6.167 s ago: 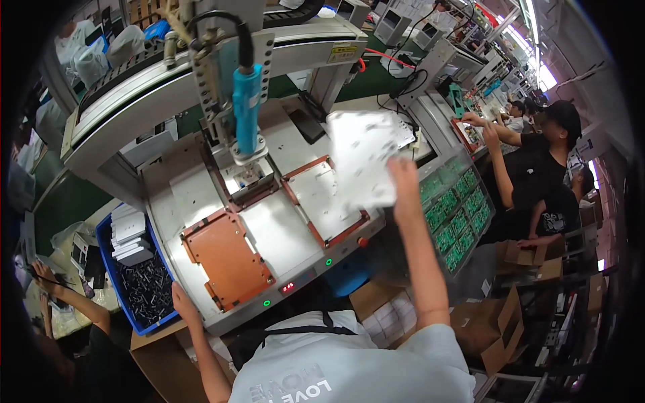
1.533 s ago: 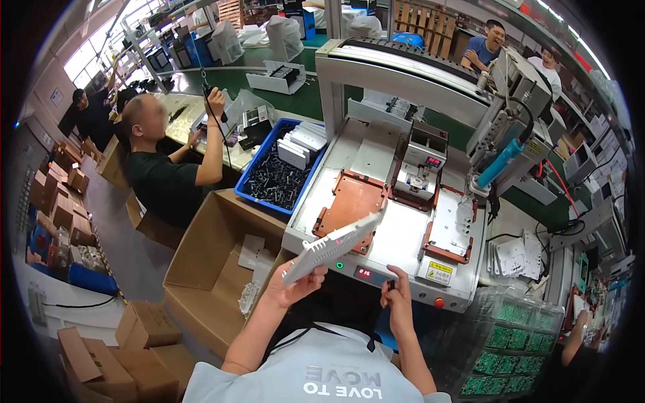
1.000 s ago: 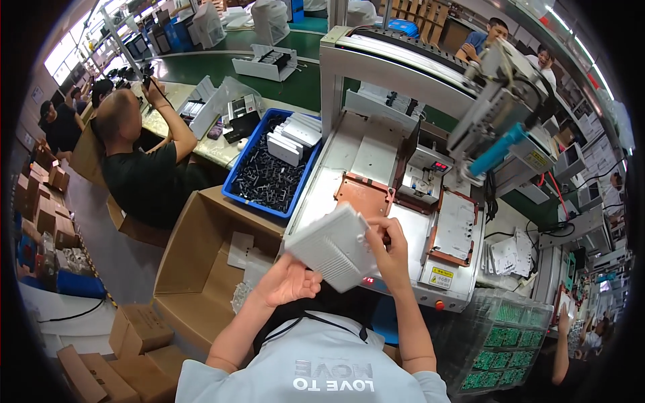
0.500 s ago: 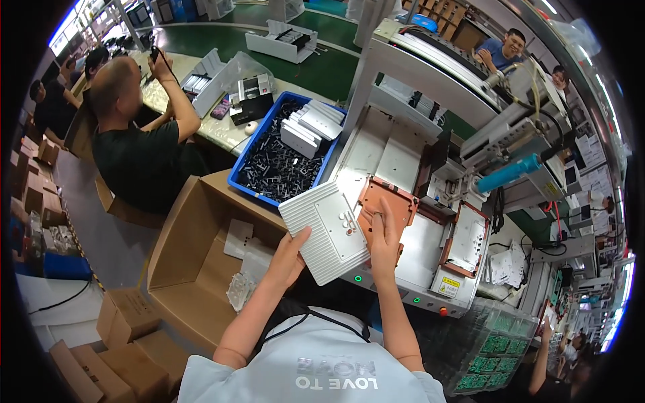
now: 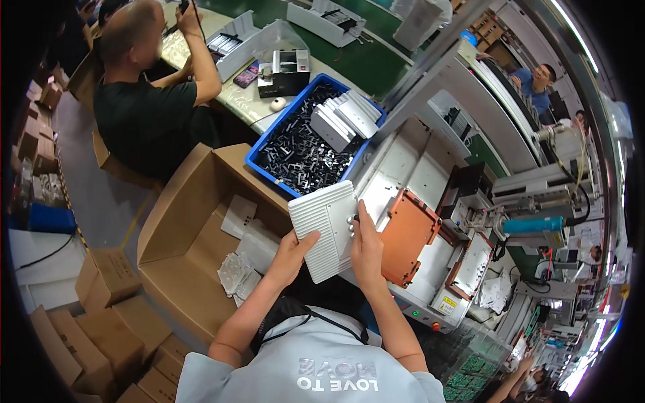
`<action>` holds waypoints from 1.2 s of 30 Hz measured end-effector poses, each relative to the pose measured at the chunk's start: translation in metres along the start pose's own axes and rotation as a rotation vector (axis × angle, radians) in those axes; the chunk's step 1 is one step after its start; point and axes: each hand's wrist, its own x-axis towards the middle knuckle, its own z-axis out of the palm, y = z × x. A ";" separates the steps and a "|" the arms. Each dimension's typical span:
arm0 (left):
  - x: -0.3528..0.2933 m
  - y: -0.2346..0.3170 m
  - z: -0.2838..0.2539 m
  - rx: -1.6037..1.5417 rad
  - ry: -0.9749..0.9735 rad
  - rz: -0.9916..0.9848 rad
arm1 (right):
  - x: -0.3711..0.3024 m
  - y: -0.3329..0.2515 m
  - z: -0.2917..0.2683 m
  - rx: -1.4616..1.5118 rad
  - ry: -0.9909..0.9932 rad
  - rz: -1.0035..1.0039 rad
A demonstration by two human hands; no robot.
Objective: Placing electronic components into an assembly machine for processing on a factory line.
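A white ribbed panel (image 5: 324, 232) is held tilted in front of my chest, with small round pieces near its right edge. My left hand (image 5: 290, 258) grips its lower left edge, thumb on the ribbed face. At the right edge is my right hand (image 5: 367, 248), fingers closed together and pointing up. Something small and dark shows at its fingertips, too small to name. Just right of that hand, an orange fixture plate (image 5: 408, 235) lies on the metal machine bed (image 5: 376, 178).
A blue bin (image 5: 259, 166) of small black parts, with white finned pieces on top, stands ahead. An open cardboard box (image 5: 178, 232) is at left. A machine with a teal cylinder (image 5: 534, 225) stands right. A co-worker (image 5: 144, 107) sits at the far-left table.
The view has shifted, moving the bin and machine rightward. My right hand has come from over the orange plate to the panel's right edge. My left hand still grips the panel.
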 end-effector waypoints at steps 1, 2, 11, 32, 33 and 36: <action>-0.001 0.000 -0.006 -0.008 0.006 -0.003 | 0.002 -0.001 0.006 -0.043 0.009 -0.050; -0.001 0.001 -0.012 -0.017 0.009 -0.006 | 0.007 -0.007 0.008 -0.043 -0.005 -0.056; 0.007 0.029 -0.077 -0.256 0.241 0.021 | 0.083 0.021 0.066 0.922 -1.041 0.686; 0.005 0.020 -0.120 -0.340 0.443 -0.003 | 0.202 0.166 0.185 -1.162 -0.110 -0.548; 0.006 0.022 -0.120 -0.339 0.454 0.002 | 0.202 0.154 0.180 -1.062 -0.138 -0.498; 0.012 0.022 -0.118 -0.339 0.468 0.029 | 0.201 0.119 0.157 -0.821 -0.144 -0.411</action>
